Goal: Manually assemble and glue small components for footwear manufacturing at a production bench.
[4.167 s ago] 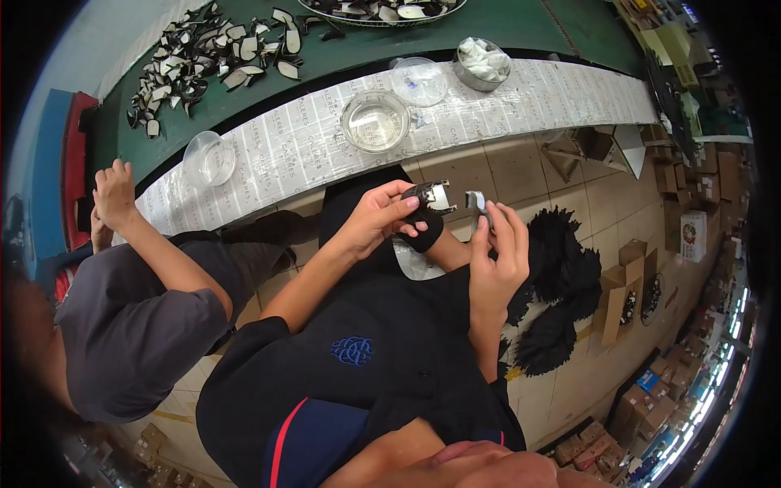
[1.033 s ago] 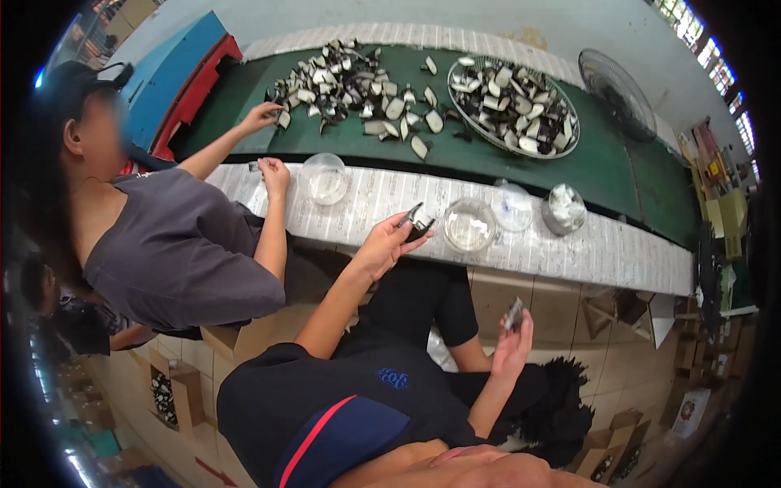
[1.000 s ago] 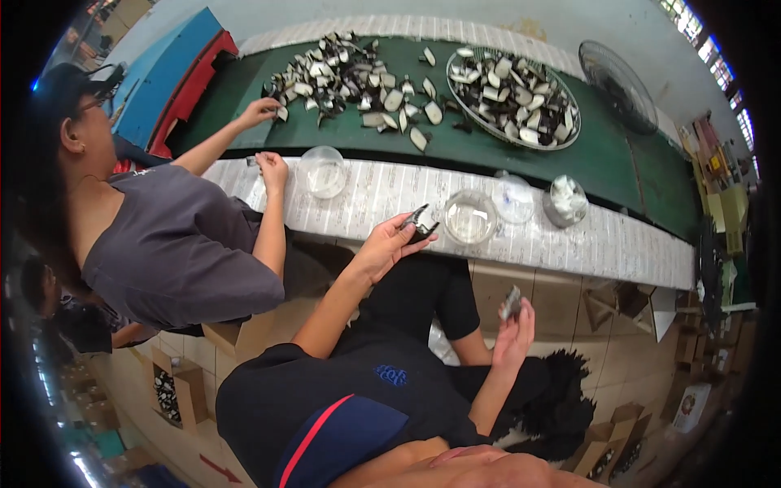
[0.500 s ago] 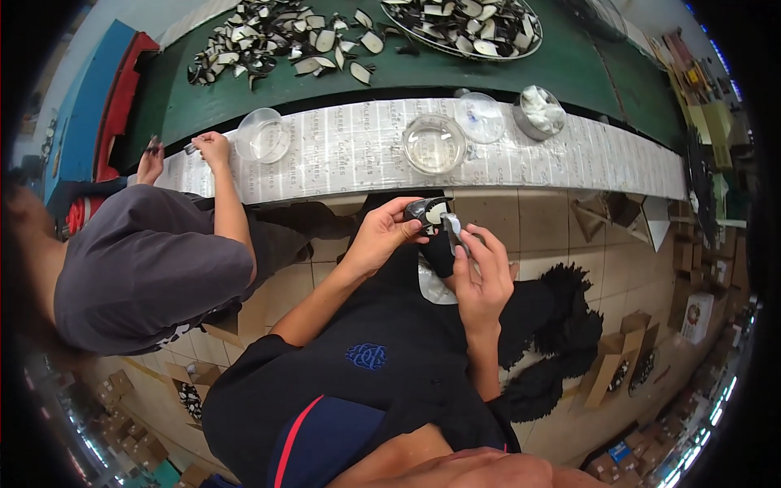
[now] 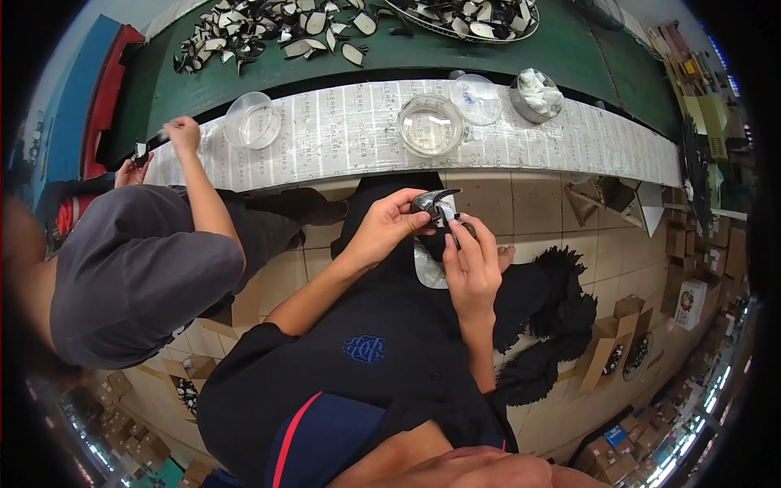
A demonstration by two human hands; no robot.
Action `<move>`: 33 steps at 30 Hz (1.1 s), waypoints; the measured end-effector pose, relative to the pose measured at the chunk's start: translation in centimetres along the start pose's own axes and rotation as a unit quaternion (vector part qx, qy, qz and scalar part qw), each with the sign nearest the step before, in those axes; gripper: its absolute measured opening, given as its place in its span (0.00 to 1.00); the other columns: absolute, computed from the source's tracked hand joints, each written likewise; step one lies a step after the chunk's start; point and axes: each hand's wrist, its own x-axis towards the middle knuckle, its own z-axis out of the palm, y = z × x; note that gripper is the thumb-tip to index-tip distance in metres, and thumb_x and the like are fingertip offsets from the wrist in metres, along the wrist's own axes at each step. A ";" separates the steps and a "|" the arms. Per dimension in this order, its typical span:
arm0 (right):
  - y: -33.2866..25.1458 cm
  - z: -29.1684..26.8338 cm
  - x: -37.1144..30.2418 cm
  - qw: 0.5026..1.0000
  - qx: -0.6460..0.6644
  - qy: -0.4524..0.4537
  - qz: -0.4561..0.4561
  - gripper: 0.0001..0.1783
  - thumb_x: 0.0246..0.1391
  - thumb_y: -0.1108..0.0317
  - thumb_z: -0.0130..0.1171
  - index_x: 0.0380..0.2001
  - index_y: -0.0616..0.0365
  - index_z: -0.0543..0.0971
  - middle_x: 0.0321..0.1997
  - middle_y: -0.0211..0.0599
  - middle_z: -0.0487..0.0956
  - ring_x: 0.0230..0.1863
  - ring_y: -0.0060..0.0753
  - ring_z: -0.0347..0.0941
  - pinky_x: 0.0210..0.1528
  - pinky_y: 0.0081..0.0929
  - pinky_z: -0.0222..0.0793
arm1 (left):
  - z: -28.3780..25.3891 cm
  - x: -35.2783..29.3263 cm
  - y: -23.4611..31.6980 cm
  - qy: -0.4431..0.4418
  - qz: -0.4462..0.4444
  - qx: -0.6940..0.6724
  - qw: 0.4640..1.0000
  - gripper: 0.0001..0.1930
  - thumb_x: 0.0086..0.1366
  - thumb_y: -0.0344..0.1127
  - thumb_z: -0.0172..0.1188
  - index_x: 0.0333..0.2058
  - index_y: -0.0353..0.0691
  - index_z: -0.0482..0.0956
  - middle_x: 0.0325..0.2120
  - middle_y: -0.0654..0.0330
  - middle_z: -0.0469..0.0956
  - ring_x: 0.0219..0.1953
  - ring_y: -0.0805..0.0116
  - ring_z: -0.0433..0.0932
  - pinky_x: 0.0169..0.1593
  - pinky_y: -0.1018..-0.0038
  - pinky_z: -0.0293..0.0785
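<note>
My left hand (image 5: 389,225) grips a glossy black curved piece (image 5: 425,203), shaped like a shoe heel, between thumb and fingers. A pale inner face shows on its right side. My right hand (image 5: 473,272) pinches a small tool with a flat, light-coloured tip (image 5: 448,211). The tip lies against or just over the pale face; contact is hard to tell. Fingers hide most of the tool's handle, so its kind is unclear. Both hands are over my lap, short of the bench edge.
On the paper-covered bench ledge (image 5: 342,138) are a clear bowl (image 5: 402,137), a plastic tub (image 5: 229,126), a clear lid (image 5: 477,99) and a tin of white wads (image 5: 525,111). Behind lie piled black-and-white pieces (image 5: 315,23) and a loaded tray (image 5: 482,37). A co-worker (image 5: 146,268) works at left.
My right hand has moved slightly left and brought the tool's tip closer over the black piece. The view has shifted a little. The co-worker's hands have moved apart.
</note>
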 end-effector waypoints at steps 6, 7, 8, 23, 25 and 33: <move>0.1 -0.1 0.3 0.998 -0.004 -0.013 -0.064 0.14 0.49 0.80 0.63 0.42 0.64 0.79 0.47 0.46 0.75 0.39 0.41 0.77 0.35 0.29 0.75 | -0.3 0.1 -0.3 -0.010 -0.002 -0.006 1.000 0.17 0.66 0.28 0.56 0.53 0.32 0.69 0.42 0.59 0.77 0.42 0.75 0.77 0.45 0.76 0.79; 0.1 -0.1 0.3 0.998 -0.005 -0.014 -0.064 0.14 0.49 0.80 0.63 0.42 0.64 0.79 0.47 0.46 0.75 0.39 0.41 0.77 0.35 0.29 0.75 | -0.4 0.2 -0.3 -0.014 -0.005 -0.008 1.000 0.17 0.66 0.28 0.56 0.53 0.32 0.69 0.43 0.59 0.77 0.43 0.74 0.77 0.45 0.76 0.79; 0.1 -0.2 0.3 0.998 0.002 -0.012 -0.056 0.14 0.49 0.80 0.63 0.41 0.64 0.79 0.46 0.45 0.76 0.39 0.40 0.77 0.36 0.28 0.75 | -0.5 0.2 -0.3 -0.014 -0.005 -0.009 1.000 0.17 0.66 0.28 0.56 0.53 0.32 0.69 0.43 0.59 0.77 0.43 0.74 0.77 0.45 0.76 0.79; -0.5 -2.8 -0.1 0.979 0.152 0.047 0.124 0.12 0.50 0.81 0.61 0.40 0.64 0.80 0.45 0.44 0.78 0.41 0.32 0.78 0.39 0.24 0.76 | -1.3 0.5 -1.0 -0.035 -0.030 0.012 0.999 0.17 0.67 0.28 0.54 0.54 0.32 0.68 0.44 0.57 0.77 0.44 0.68 0.79 0.46 0.73 0.81; 0.1 -2.8 0.3 0.985 0.115 0.037 0.120 0.13 0.50 0.81 0.60 0.41 0.63 0.80 0.46 0.45 0.78 0.41 0.34 0.77 0.40 0.24 0.77 | -0.8 0.4 -0.7 -0.034 -0.038 -0.004 0.999 0.17 0.67 0.27 0.54 0.54 0.32 0.68 0.42 0.59 0.77 0.42 0.74 0.78 0.44 0.77 0.80; 0.6 -2.6 0.8 0.998 0.036 -0.029 0.035 0.13 0.48 0.78 0.64 0.40 0.61 0.80 0.46 0.41 0.78 0.41 0.38 0.77 0.43 0.30 0.71 | -0.1 -0.1 0.2 -0.052 -0.041 0.012 0.998 0.17 0.67 0.30 0.56 0.53 0.33 0.69 0.42 0.59 0.78 0.42 0.73 0.79 0.42 0.78 0.79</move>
